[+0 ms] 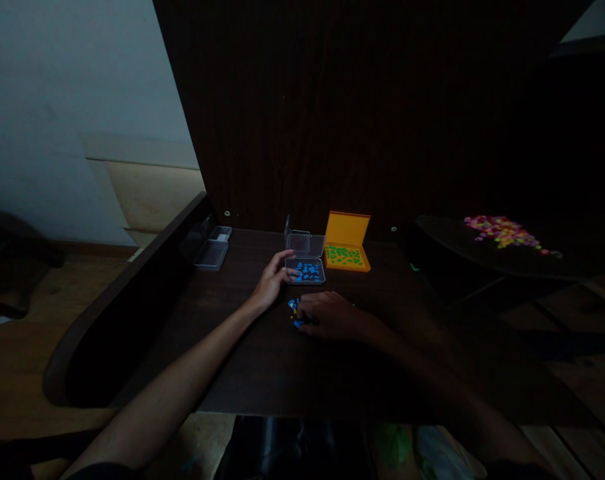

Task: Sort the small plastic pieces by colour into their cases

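Note:
My left hand (271,283) is at the left side of an open clear plastic box (323,275), its fingers and thumb on the box's edge. Small blue pieces (308,271) lie inside that box. My right hand (331,315) is closed just in front of the box, fingers curled down at a small pile of blue and yellow pieces (293,305) on the dark table. What its fingertips hold, if anything, is hidden. To the right of the clear box stands an open yellow box (348,229) with small green pieces (343,255) in it.
Another open clear box (212,255) sits at the table's left. Behind the blue pieces stands an open clear lid or case (298,241). A heap of pink, red and yellow pieces (505,233) lies on a dark surface at right. A raised side panel (127,293) borders the table's left.

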